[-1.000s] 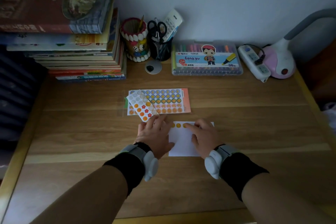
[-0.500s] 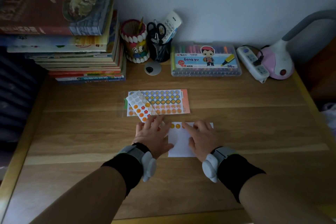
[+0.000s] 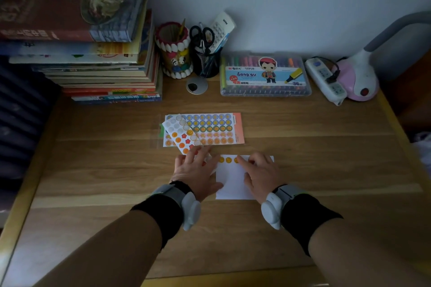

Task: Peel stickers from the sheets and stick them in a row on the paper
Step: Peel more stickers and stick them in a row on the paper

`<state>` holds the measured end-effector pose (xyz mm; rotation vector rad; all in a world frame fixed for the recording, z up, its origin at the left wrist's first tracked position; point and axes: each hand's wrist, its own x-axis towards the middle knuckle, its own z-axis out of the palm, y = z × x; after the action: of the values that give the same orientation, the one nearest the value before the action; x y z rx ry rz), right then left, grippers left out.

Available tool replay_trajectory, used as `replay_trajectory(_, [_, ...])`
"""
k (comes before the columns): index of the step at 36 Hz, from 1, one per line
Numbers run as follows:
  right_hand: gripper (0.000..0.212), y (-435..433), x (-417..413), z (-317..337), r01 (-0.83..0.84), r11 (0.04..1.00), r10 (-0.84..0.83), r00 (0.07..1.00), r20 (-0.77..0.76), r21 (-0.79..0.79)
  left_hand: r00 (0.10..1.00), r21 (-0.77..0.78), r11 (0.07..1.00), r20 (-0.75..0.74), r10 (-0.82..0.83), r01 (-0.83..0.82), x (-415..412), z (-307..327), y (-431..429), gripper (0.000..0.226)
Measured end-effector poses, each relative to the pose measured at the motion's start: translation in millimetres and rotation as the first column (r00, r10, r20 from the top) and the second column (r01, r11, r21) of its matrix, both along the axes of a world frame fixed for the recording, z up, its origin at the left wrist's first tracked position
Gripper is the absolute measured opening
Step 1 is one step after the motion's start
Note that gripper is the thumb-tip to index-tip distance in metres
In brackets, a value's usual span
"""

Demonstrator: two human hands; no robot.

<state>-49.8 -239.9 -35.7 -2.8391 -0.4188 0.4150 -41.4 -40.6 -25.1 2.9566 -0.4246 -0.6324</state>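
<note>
Three round orange stickers are sitting in a row along the top edge of the white paper, which is lying flat on the wooden table in front of the person. The right hand is resting on the right part of the paper. Its forefinger is stretching out and pressing on the third sticker, the one farthest right (the tip is hiding part of it). Its other fingers are lying loosely bent and pinching nothing.

The left hand is lying flat with its fingers spread. Its thumb side is overlapping the paper's left edge, and its fingertips are reaching onto the lower end of the small sticker sheet. That small sheet is lying tilted across the left end of the big sticker sheet, which is sitting just beyond the paper and showing rows of blue, green and orange dots. Many spots on the small sheet are showing bare and pale. Both wrists are wearing grey bands with white pods over black cuffs.

Along the wall at the back, a stack of books is standing at the left. Next to it are standing a decorated pencil cup and a black mesh cup holding scissors. To their right are lying a clear box of markers and a white power strip, with a pink lamp standing at the far right. A small round silver disc is lying on the table just in front of the cups.
</note>
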Motion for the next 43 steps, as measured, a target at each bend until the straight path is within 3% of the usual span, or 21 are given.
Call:
replay_trajectory(10, [0.050, -5.2, -7.1, -3.2, -0.023, 0.998, 0.015, 0.990, 0.137, 0.057, 1.000, -0.007, 1.000, -0.015, 0.004, -0.004, 1.2, -0.7, 0.4, 0.079])
replay_trajectory(18, [0.048, -2.2, -7.0, 1.3, 0.018, 0.998, -0.021, 0.999, 0.036, 0.068, 1.000, -0.016, 1.000, -0.014, 0.011, -0.012, 1.4, 0.8, -0.5, 0.079])
replay_trajectory(25, [0.042, -2.8, -5.1, -1.8, 0.012, 0.997, -0.020, 0.994, 0.109, 0.078, 1.000, -0.032, 0.999, -0.003, 0.018, -0.018, 1.2, -1.4, 0.2, 0.079])
replay_trajectory(43, [0.052, 3.0, 1.8, 0.8, 0.012, 1.000, -0.012, 1.000, 0.014, 0.000, 1.000, -0.015, 1.000, -0.009, 0.021, -0.021, 0.7, -0.6, -0.7, 0.080])
